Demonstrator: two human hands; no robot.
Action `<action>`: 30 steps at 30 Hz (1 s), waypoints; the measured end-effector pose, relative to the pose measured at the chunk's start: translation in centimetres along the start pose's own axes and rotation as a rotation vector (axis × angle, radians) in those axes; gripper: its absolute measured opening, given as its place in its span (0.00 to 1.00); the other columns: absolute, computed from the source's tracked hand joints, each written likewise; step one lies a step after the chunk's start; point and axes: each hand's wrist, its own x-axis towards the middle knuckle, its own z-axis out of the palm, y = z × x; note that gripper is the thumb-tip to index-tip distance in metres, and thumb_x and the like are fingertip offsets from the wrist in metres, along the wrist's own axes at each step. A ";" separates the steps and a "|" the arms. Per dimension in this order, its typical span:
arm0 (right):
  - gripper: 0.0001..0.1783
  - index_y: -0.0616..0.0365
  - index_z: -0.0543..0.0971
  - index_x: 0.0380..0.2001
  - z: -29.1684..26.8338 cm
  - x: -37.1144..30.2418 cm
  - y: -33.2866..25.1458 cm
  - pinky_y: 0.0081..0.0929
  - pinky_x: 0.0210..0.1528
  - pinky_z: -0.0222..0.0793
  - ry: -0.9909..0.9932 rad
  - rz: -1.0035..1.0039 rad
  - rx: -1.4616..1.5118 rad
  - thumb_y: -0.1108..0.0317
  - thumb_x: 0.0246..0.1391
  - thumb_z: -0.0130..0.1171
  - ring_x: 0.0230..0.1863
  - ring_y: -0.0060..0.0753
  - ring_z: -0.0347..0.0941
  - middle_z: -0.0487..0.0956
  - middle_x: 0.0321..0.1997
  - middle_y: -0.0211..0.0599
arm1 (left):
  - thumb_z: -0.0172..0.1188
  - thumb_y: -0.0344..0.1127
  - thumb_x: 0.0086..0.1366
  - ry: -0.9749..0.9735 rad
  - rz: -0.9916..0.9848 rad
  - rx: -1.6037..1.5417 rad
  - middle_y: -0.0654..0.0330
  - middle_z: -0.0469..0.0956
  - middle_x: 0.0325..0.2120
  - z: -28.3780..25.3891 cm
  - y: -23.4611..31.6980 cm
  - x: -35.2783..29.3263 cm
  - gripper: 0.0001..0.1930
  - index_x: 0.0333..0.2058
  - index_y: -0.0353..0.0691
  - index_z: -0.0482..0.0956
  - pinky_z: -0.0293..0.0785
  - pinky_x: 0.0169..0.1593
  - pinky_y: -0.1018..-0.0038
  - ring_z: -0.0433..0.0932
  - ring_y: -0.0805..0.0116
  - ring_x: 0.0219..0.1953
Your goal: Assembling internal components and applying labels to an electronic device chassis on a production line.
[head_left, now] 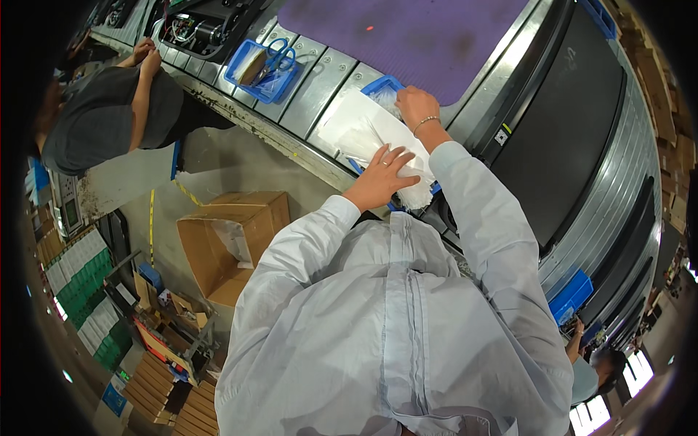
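Item: left hand (pixel 382 176), fingers spread apart and laid flat over the near part of a bundle; a ring on one finger.

Item: bundle of thin white sheets (pixel 358 136), on the counter (pixel 309 94) in front of the person. Whitish, partly translucent, glossy; smooth and flat at the far left, creased and fanned in the middle, ragged in a thick fringe at the near right end. Blue edges show beside it; whether these belong to one container cannot be told.

Item: right hand (pixel 418 107), bracelet at the wrist, fingers bent together at the small blue tray (pixel 390 78); whether they grip anything cannot be told. Tray just beyond the bundle, clear crumpled plastic inside.

Item: dark panel (pixel 560 138), large, smooth, right of the hands.

Item: second blue tray (pixel 265 93), farther left, on the metal-slatted counter; holds blue-handled scissors (pixel 272 62).

Item: purple mat (pixel 407 36), ribbed, smudged, at the far side.
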 end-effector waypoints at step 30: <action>0.08 0.64 0.79 0.30 -0.9 -42.9 2.6 0.17 0.28 0.67 0.446 0.990 1.350 0.68 0.52 0.59 0.25 0.15 0.70 0.77 0.24 0.28 | 0.61 0.33 0.61 -0.495 -0.294 -0.992 0.63 0.80 0.32 10.6 17.0 3.7 0.10 0.39 0.36 0.80 0.70 0.38 0.79 0.73 0.77 0.31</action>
